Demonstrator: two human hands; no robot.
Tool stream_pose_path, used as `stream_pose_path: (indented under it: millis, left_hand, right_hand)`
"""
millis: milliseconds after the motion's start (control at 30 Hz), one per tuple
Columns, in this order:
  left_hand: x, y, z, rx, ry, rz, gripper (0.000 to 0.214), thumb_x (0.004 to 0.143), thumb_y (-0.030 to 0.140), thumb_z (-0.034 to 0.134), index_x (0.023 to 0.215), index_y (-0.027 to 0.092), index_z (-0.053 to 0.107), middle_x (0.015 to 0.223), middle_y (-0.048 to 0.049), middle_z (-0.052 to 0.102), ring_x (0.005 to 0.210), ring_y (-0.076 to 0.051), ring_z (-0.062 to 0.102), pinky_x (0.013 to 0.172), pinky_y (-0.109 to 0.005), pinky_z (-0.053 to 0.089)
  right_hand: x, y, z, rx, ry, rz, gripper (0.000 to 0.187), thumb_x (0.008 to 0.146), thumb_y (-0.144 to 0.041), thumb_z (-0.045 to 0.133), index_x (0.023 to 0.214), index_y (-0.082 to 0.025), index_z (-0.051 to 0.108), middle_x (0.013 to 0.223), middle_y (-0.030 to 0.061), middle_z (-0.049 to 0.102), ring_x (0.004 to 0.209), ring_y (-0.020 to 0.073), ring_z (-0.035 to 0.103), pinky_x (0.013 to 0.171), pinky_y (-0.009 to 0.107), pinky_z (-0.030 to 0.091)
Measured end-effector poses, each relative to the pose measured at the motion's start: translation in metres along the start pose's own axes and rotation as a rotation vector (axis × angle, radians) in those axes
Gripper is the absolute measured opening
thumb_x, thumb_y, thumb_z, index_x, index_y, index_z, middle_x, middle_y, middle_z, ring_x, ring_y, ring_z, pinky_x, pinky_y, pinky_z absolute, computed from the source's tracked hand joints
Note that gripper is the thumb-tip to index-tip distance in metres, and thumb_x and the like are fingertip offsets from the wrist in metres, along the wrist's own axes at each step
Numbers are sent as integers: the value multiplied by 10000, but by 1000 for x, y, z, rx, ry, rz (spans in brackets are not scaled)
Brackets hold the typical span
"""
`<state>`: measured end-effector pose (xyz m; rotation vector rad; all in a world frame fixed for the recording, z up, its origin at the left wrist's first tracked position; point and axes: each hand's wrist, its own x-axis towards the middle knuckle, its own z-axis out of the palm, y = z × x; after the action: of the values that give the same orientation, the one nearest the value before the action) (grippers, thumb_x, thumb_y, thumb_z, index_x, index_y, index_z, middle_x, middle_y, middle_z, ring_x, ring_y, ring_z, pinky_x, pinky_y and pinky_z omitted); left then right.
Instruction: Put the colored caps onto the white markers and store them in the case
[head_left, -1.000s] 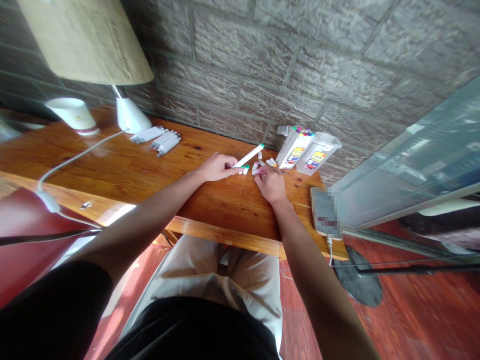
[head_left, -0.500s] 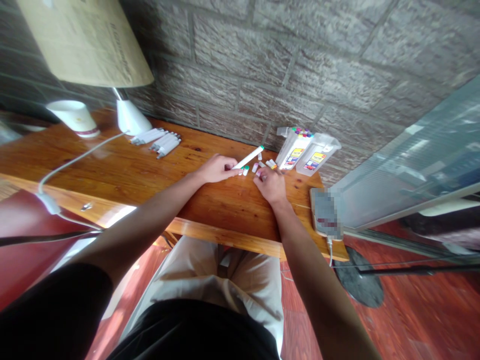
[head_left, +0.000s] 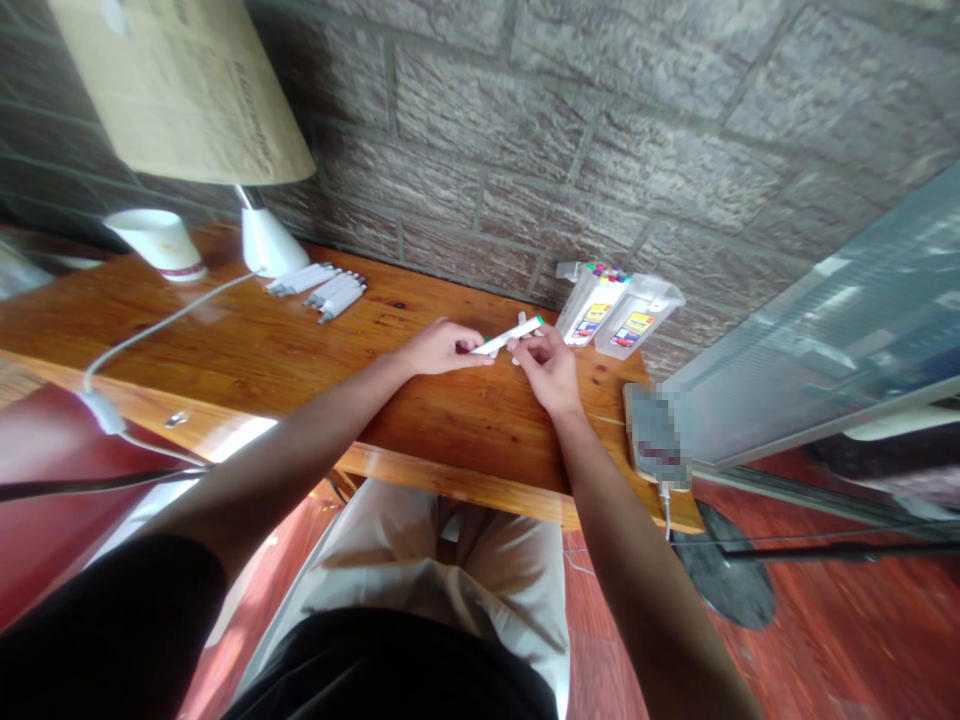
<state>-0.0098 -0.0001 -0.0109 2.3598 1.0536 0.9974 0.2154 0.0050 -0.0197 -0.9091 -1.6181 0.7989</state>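
A slim white marker (head_left: pixel 504 340) with a green end lies slantwise between my two hands, just above the wooden table. My left hand (head_left: pixel 444 347) is closed around its lower left end. Close against the marker's right half is my right hand (head_left: pixel 549 368), thumb and fingertips pinched together. What the right fingers grip, if anything, is too small to make out. Small marker caps (head_left: pixel 522 318) lie on the table behind the hands, mostly covered by the fingers and the marker.
Two clear plastic cases stand at the back right, one with several coloured markers (head_left: pixel 596 305), beside the other case (head_left: pixel 634 322). Grey-white markers (head_left: pixel 337 293) lie back left near a lamp (head_left: pixel 270 243) and a paper cup (head_left: pixel 161 243). A phone (head_left: pixel 655 430) with its cable sits at the right edge.
My right hand has risen from the caps to the marker, its fingers now close beside it. The marker has tipped flatter in my left hand. The camera view has shifted slightly.
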Motion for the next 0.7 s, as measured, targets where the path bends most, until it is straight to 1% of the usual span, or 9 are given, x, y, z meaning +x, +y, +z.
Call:
stream_pose_path:
  millis: [33,100,167,233,367,433,467,567,700]
  left_hand:
    - [0,0,1,-5,-4,0,369,845,525,702,889,166,780,709,1,713,615,-112,574,593,-224,385]
    - [0,0,3,-10,-17,-2,380,847,536,698,892,166,775,705,8,702,604,-106,559,589,-223,382]
    - [0,0,5,-10,-34,-7,393,854,547,687,907,166,772,705,15,690,601,-101,548,590,-220,380]
    - [0,1,6,-8,-41,-11,399,859,552,680,925,169,769,713,20,684,613,-99,549,597,-217,381]
    - [1,3,5,16,-38,7,379,898,532,633,925,179,769,694,19,687,607,-99,558,587,-214,376]
    - [1,3,5,24,-45,21,378,926,514,595,891,179,767,669,12,690,577,-99,555,568,-216,369]
    - [1,3,5,27,-48,28,380,931,508,586,873,178,765,664,8,694,569,-100,555,563,-217,368]
    - [1,4,6,25,-38,32,377,918,497,597,851,169,771,700,-11,721,585,-107,569,572,-220,381]
    - [2,8,8,-10,-19,32,383,910,481,594,842,151,776,735,-27,737,597,-108,560,584,-225,393]
  right_hand:
    - [0,-3,1,42,-16,-6,385,786,-544,757,946,-212,648,793,8,704,718,159,634,693,299,510]
    - [-1,-7,1,85,-44,-24,363,788,-548,759,764,-208,635,802,22,691,779,164,637,728,298,504]
    - [-1,-11,0,110,-65,-20,387,783,-550,769,692,-202,627,781,14,669,741,148,611,708,291,492]
    - [-2,-13,-1,127,-74,14,398,769,-551,786,678,-198,627,718,-12,630,645,115,547,639,270,465]
    - [-1,-13,-2,212,-27,116,383,770,-549,792,709,-198,652,614,-48,556,530,76,429,474,218,342]
    - [0,-12,-2,308,11,156,365,782,-528,790,723,-193,659,616,-46,569,499,64,414,435,209,295]
    - [1,-12,-2,359,28,168,356,785,-515,792,724,-191,657,627,-41,587,496,60,428,428,205,291]
    - [3,-13,-3,488,41,216,333,742,-480,831,785,-194,668,696,-27,656,549,65,530,438,185,343]
    - [2,-16,-1,551,-46,267,431,646,-412,892,973,-222,685,785,-37,709,654,82,620,492,171,437]
